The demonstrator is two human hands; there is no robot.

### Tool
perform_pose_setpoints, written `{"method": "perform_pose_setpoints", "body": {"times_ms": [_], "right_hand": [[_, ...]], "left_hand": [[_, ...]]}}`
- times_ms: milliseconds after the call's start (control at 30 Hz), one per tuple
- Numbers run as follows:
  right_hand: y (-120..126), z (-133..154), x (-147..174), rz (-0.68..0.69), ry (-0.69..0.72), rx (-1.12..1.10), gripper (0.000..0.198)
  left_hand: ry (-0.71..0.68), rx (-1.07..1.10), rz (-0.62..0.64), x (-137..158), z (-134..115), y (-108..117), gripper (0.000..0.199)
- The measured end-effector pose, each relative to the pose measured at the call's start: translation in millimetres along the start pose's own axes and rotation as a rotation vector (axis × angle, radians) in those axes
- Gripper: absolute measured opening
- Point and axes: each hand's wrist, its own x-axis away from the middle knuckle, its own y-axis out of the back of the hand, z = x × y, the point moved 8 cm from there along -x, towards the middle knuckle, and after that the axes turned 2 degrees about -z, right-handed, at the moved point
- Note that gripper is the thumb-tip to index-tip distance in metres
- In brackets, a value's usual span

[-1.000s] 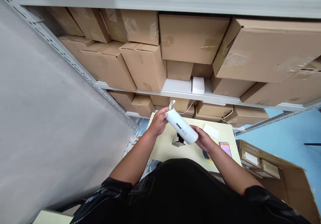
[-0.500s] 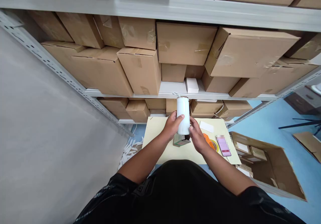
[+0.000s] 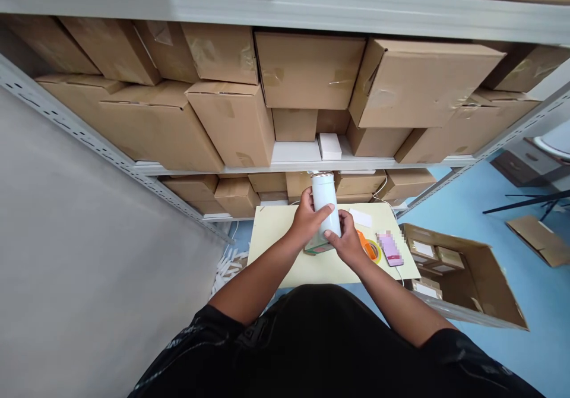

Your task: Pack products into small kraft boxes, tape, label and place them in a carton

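Both hands hold a pale blue cylinder [image 3: 325, 199], which looks like an insulated cup with a metallic ring at its top end. It is slightly tilted. My left hand [image 3: 309, 217] is closed round its left side, thumb across the front. My right hand [image 3: 348, 240] grips the lower right side with the thumb near the base. Below them, partly hidden by the hands and cylinder, a small green-and-white box [image 3: 317, 246] stands on the pale yellow table [image 3: 276, 249].
On the table's right lie an orange tape dispenser [image 3: 366, 246], yellow tape roll [image 3: 375, 250], phone [image 3: 390, 248] and white card [image 3: 360, 218]. A large open carton [image 3: 494, 285] holding small boxes stands to the right. Shelves [image 3: 294, 153] with cardboard boxes rise ahead; a grey wall [image 3: 89, 267] stands left.
The cylinder has tilted a little, its base shifting right. My right thumb has moved onto its lower front, and my left thumb lies further across it. The view has shifted slightly.
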Motion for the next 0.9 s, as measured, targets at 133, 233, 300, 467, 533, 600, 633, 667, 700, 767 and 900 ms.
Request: {"method": "perform_pose_setpoints", "body": {"times_ms": [133, 233, 300, 467, 533, 600, 633, 667, 700, 767, 900], "right_hand": [[8, -8, -1, 0.204, -0.186, -0.225, 0.055], [21, -8, -4, 0.256, -0.247, -0.257, 0.048], [37, -3, -8, 0.192, -0.172, -0.208, 0.048], [63, 9, -11, 0.036, 0.040, 0.020, 0.058], [63, 9, -10, 0.068, 0.061, 0.029, 0.050], [58, 3, -10, 0.133, -0.007, -0.071, 0.041], [54, -1, -9, 0.177, -0.071, -0.137, 0.039], [49, -6, -8, 0.222, -0.140, -0.197, 0.038], [45, -10, -7, 0.259, -0.198, -0.243, 0.039], [40, -12, -7, 0.274, -0.242, -0.286, 0.040], [47, -5, -13, 0.106, -0.095, -0.217, 0.049]], "left_hand": [[0.046, 0.008, -0.016, 3, 6, -21, 0.053], [0.069, -0.014, 0.026, 3, 9, -36, 0.048], [0.048, -0.069, 0.032, 3, 10, -43, 0.048], [0.034, -0.099, -0.147, 5, 15, -43, 0.060], [0.059, -0.028, -0.197, 6, 18, -43, 0.061], [0.065, 0.053, -0.189, 5, 18, -46, 0.059], [0.067, 0.077, -0.169, 4, 17, -48, 0.058], [0.071, 0.087, -0.142, 3, 15, -50, 0.056], [0.078, 0.081, -0.109, 2, 14, -52, 0.056], [0.087, 0.029, -0.044, 1, 10, -55, 0.055], [0.032, -0.082, -0.044, 0, 4, -48, 0.059]]}}
